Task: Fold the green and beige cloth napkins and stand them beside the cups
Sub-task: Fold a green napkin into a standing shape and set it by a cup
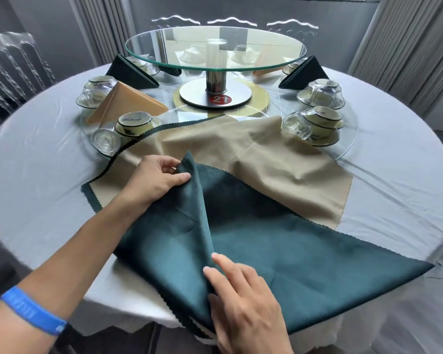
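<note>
Seen from the head view: pinching a lifted corner of the green napkin [279, 241] with the left hand [154, 180], fingers [182, 178] clamped on the cloth, folded flap running as a crease from that corner back toward the near worktop [36, 159] edge. Resting at the crease's near end, right hand [243, 297] with fingers straight and slightly spread, pressing rather than gripping. Lying dark, smooth and pinked-edged over the flat beige napkin [266, 154], well short of the cups [133, 123].

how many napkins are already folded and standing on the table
4 clearly: a beige folded napkin at left by the cups, a green folded napkin behind it, another green folded napkin at right, and a beige one behind the glass turntable. More may be hidden there.
</note>
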The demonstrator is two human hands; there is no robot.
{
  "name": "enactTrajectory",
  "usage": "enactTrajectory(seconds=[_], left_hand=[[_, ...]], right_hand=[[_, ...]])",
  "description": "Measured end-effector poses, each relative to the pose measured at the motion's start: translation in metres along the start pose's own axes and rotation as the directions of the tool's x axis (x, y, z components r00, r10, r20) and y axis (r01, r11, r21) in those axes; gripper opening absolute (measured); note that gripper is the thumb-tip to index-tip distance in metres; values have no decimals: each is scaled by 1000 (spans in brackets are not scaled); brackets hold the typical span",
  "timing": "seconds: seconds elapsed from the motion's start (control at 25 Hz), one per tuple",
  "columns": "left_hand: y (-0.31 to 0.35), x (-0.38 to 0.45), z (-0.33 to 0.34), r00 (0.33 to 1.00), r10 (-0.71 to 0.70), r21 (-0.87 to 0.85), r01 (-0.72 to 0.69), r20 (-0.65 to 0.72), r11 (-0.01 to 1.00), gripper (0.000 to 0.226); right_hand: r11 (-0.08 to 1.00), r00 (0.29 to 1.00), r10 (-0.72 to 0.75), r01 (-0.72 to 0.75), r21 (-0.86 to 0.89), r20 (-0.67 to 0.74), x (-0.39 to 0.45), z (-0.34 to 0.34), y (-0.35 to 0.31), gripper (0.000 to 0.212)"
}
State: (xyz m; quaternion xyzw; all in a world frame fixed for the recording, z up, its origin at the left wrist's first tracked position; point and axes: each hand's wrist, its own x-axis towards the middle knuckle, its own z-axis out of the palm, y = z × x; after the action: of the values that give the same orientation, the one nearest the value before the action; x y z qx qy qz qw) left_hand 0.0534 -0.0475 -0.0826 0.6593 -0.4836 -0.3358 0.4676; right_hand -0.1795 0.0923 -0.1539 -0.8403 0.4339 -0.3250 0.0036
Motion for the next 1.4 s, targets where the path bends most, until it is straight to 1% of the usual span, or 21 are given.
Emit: enactTrajectory(seconds=[0.08,0.2,0.24,0.32,0.36,0.4,0.48,0.56,0.6,0.64,0.72,0.8,0.88,0.92,0.96,1.04,1.08,1.16,1.28,1.32,1.4], left_hand=[[-3,2,2,1000,1,26,-1,-17,1000,23],[-1,5,6,1000,-12,86,13,-12,996,33],[3,3,7,998,33,170,-24,-50,985,35],[11,-20,5,954,269,442,-186,-133,878,35],[12,-44,5,899,418,539,-289,-130,791,33],[9,-73,6,848,523,572,-391,-80,721,30],[-11,-145,13,802,584,508,-558,127,656,27],[-42,-197,18,747,544,480,-664,383,574,36],[-59,-208,15,723,494,497,-691,482,525,42],[-73,-210,8,723,437,537,-690,535,485,48],[-87,-191,-12,777,297,652,-628,555,426,57],[-97,-160,-39,854,197,756,-519,482,399,63],[-105,-130,-64,934,114,819,-352,338,453,72],[-105,-123,-72,967,84,821,-249,241,515,78],[-104,-122,-76,988,98,777,-152,116,610,80],[-90,-129,-74,976,176,613,-60,-130,788,59],[-86,-132,-72,967,168,559,-34,-190,828,46],[-84,-135,-67,972,119,507,-1,-201,862,36],[-78,-130,-64,979,79,376,-2,-190,927,41],[-77,-128,-63,976,82,361,-5,-200,933,40],[-78,-125,-60,973,94,433,6,-210,901,40]], right_hand=[[996,994,-70,74,-43,84,-1,9,11,36],[991,966,-56,85,-106,253,-4,12,18,59],[988,959,-45,83,-127,280,-4,11,18,63],[982,950,-39,93,-163,309,-6,10,16,64],[979,949,-46,106,-176,312,-7,9,15,61],[975,950,-54,116,-187,308,-6,8,15,59],[971,950,-60,127,-201,307,-6,9,16,58],[970,945,-61,132,-204,322,-6,8,16,61],[969,942,-69,141,-202,329,-7,9,16,61],[967,939,-80,155,-202,336,-7,9,17,60],[964,931,-91,171,-204,352,-7,9,16,60],[963,927,-88,173,-207,364,-8,8,15,61],[962,927,-79,168,-217,366,-9,8,15,60],[963,928,-72,160,-216,367,-9,8,14,60],[966,927,-64,151,-212,369,-9,7,14,62],[968,925,-50,137,-209,377,-7,6,13,63],[967,921,-48,140,-214,386,-6,7,13,63],[966,913,-54,150,-211,403,-7,7,14,63],[973,912,-64,147,-178,405,-9,5,15,63],[976,912,-67,144,-162,404,-9,4,15,62],[985,916,-85,138,-107,393,-8,2,16,60]])
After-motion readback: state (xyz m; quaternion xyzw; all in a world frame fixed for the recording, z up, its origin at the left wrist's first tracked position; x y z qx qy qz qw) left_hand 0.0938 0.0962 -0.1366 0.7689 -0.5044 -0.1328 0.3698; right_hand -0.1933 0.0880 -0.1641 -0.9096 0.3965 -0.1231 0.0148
